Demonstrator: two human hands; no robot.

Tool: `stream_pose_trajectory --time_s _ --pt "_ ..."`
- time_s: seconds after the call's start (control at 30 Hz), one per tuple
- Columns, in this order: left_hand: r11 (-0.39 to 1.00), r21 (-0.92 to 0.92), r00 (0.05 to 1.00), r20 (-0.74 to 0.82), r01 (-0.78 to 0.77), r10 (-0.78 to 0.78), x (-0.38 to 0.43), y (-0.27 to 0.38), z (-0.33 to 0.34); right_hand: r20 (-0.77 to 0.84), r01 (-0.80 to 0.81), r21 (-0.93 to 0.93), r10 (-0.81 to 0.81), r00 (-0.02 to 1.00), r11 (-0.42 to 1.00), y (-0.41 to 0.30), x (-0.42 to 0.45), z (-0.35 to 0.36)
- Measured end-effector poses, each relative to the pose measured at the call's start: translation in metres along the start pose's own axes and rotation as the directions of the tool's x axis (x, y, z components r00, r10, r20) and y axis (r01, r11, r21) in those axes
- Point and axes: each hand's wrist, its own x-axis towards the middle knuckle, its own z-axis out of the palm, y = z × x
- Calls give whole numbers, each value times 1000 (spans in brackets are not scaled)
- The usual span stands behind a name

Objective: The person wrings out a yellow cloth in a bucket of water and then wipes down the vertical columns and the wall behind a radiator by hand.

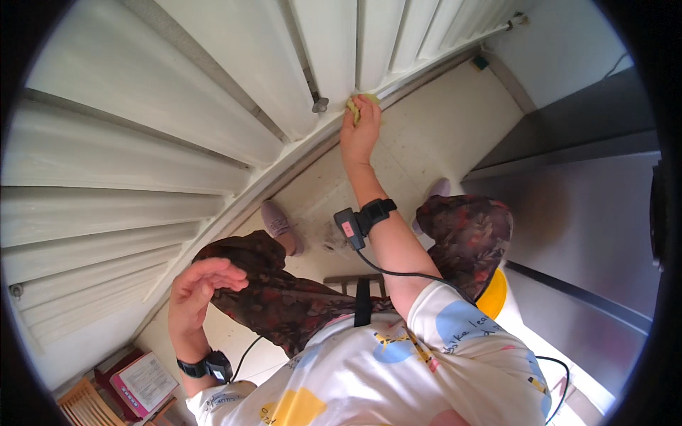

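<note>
My right hand [362, 128] presses a yellow-green cloth [352, 109] against the lower end of a white column radiator [333, 64], close to its bottom edge. A small metal fitting [319, 104] sticks out between two radiator sections, just left of that hand. My left hand [205, 290] is raised above my left knee with its fingers slightly curled and nothing in it. Both wrists or forearms carry black straps with small dark devices and cables.
A green and yellow sponge [479, 63] lies on the floor by the far corner. A large grey metal-faced appliance [575, 223] stands at right. Behind my right leg is a yellow round object [493, 295]. Papers or a box [144, 383] and a slatted wooden item [90, 404] are at lower left.
</note>
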Motion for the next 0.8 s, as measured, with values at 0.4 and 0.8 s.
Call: stream_pose_trajectory --time_s 0.4,0.8 --pt "980 -120 985 -49 156 -163 27 -44 22 539 -198 93 118 834 976 4 -10 -42" --pt "891 -413 967 -78 188 -241 206 -165 90 780 -914 327 477 405 240 -26 -34 -127"
